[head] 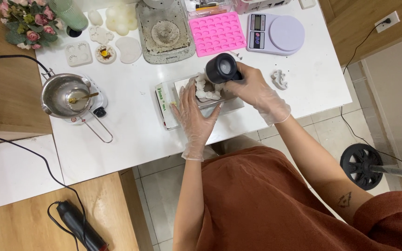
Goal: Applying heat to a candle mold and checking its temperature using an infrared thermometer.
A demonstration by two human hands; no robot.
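Observation:
My right hand (257, 90), in a thin clear glove, grips a black heat gun (223, 69) whose round nozzle end faces up toward the camera, just above a white bumpy wax piece (206, 90). That piece rests on a flat white slab over a white and green box (164, 104). My gloved left hand (195, 116) lies flat with fingers spread on the slab, touching the wax piece's near edge and steadying it.
A steel melting pot (66, 95) with a spoon sits on a small heater at left. Behind are a pink silicone mould (217, 32), a digital scale (275, 33), a speckled tray (164, 32), white moulds and a flower bunch (26, 21). A white cast figure (280, 80) lies right. A black tool (81, 227) rests on the wooden bench.

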